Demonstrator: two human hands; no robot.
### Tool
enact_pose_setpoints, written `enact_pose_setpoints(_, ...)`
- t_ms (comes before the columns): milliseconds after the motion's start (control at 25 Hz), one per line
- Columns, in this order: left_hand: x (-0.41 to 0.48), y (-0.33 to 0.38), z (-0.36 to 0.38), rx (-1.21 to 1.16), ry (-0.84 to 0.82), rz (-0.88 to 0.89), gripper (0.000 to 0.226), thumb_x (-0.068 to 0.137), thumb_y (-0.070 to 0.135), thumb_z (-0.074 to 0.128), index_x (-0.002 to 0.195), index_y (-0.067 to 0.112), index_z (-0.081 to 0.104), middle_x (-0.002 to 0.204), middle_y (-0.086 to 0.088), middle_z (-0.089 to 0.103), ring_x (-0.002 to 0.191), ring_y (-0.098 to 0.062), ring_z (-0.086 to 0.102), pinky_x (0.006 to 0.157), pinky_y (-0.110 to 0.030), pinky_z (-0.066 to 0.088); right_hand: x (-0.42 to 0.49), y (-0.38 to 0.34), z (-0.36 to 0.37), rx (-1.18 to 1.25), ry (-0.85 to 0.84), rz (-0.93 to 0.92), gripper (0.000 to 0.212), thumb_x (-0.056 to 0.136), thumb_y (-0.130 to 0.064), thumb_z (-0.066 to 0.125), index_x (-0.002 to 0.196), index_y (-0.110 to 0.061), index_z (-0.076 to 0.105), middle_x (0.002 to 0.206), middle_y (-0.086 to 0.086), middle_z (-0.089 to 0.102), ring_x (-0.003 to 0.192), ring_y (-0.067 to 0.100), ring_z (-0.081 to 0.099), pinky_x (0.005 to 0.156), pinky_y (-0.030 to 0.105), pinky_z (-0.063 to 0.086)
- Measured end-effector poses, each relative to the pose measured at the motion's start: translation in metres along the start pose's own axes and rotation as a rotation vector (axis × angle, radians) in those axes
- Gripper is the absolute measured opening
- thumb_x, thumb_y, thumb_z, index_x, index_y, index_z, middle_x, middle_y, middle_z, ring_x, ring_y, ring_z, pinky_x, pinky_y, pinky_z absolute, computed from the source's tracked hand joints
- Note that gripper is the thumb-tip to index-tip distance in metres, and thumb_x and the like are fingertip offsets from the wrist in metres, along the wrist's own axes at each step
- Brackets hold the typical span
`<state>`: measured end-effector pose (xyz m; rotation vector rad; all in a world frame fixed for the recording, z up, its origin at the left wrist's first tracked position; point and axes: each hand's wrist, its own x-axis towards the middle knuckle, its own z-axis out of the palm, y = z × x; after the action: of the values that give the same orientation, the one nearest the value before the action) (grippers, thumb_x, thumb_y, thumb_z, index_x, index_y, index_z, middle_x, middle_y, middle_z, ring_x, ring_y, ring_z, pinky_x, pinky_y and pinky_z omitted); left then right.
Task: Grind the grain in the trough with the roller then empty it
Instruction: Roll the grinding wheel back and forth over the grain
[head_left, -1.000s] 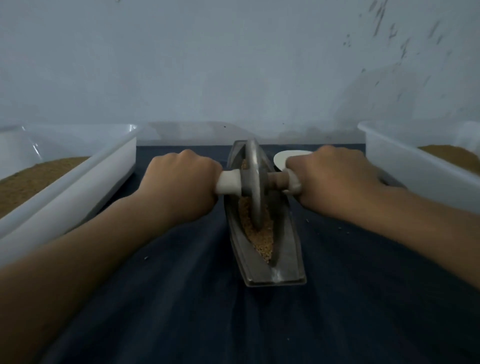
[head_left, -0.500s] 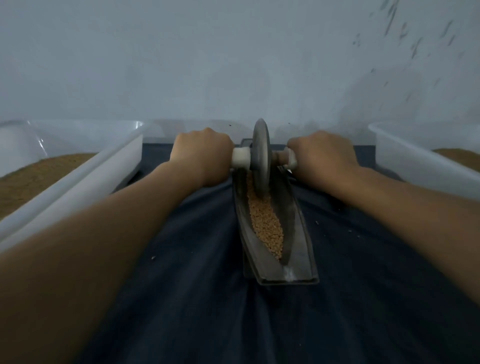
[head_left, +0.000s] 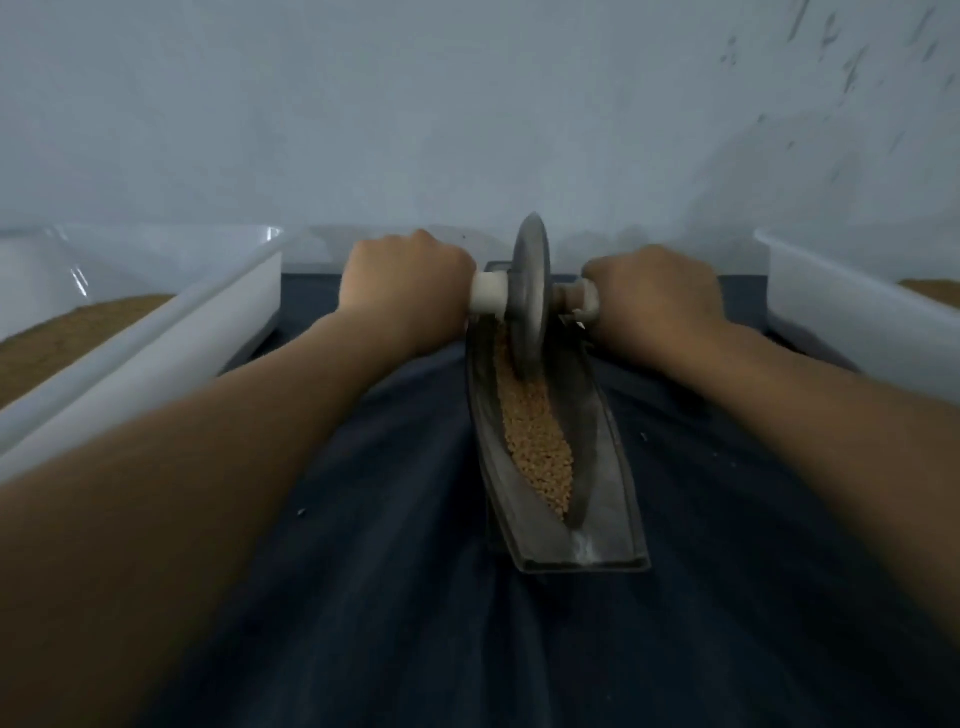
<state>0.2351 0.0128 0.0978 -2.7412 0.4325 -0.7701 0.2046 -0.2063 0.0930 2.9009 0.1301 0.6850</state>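
A long metal trough (head_left: 615, 467) lies on a dark cloth (head_left: 395, 582), running from 12 to 6 o'clock before us. Our left hand (head_left: 408, 291) and right hand (head_left: 649, 301) each curl tight round a handle end of the roller (head_left: 530, 291), whose disc stands upright at the trough's 12 o'clock end. Golden grain (head_left: 535, 436) fills the groove from the disc toward 6 o'clock and looks mostly whole. We judge the stroke needs even pressure on both handles, with the disc upright and drawn toward 6 o'clock. A left bin (head_left: 156, 358) sits at 9 o'clock and a right bin (head_left: 852, 332) at 3 o'clock.
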Motion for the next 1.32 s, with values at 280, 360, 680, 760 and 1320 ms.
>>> enact_pose_setpoints(280, -0.060, -0.006, -0.022, -0.068, 0.037, 0.104, 0.014, 0.081, 0.040, 0.062, 0.077, 0.035, 0.049, 0.065, 0.010, 0.042, 0.052, -0.012, 0.039, 0.048, -0.024, 0.026, -0.054, 0.010, -0.019, -0.080, 0.091, -0.151, 0.016, 0.077, -0.040, 0.059, 0.073, -0.031, 0.047, 0.061, -0.011, 0.048, 0.051, 0.015, 0.045, 0.046, 0.021, 0.025)
enact_pose_setpoints(360, -0.080, -0.014, -0.025, -0.090, 0.142, 0.146, 0.019, 0.071, 0.042, 0.060, 0.069, 0.037, 0.042, 0.056, 0.014, 0.029, 0.044, -0.008, 0.023, 0.046, -0.019, 0.013, -0.071, 0.018, -0.024, -0.037, 0.157, -0.228, 0.015, 0.067, -0.045, 0.051, 0.071, -0.035, 0.041, 0.051, -0.014, 0.036, 0.041, 0.011, 0.035, 0.042, 0.018, 0.028)
enact_pose_setpoints(680, 0.011, -0.003, -0.003, -0.078, -0.104, -0.007, 0.025, 0.087, 0.029, 0.059, 0.110, 0.023, 0.066, 0.089, -0.003, 0.055, 0.072, -0.024, 0.049, 0.063, -0.036, 0.040, 0.018, 0.000, 0.003, -0.024, -0.014, 0.003, 0.024, 0.086, -0.048, 0.063, 0.073, -0.029, 0.053, 0.076, 0.000, 0.058, 0.061, 0.020, 0.047, 0.052, 0.025, 0.033)
enact_pose_setpoints(760, 0.010, 0.000, -0.019, -0.051, -0.115, 0.022, 0.024, 0.088, 0.027, 0.058, 0.110, 0.022, 0.066, 0.093, -0.004, 0.057, 0.075, -0.024, 0.048, 0.066, -0.036, 0.039, 0.010, 0.000, -0.002, 0.046, -0.103, 0.018, 0.020, 0.089, -0.047, 0.061, 0.080, -0.029, 0.057, 0.085, 0.000, 0.063, 0.069, 0.022, 0.052, 0.058, 0.029, 0.042)
enact_pose_setpoints(1320, 0.004, -0.004, -0.001, -0.171, -0.151, -0.034, 0.022, 0.087, 0.035, 0.060, 0.106, 0.025, 0.066, 0.086, -0.001, 0.055, 0.074, -0.025, 0.054, 0.063, -0.036, 0.042, 0.018, -0.008, -0.015, -0.037, -0.065, -0.005, 0.017, 0.084, -0.039, 0.062, 0.072, -0.029, 0.054, 0.080, -0.001, 0.058, 0.065, 0.021, 0.049, 0.056, 0.027, 0.034)
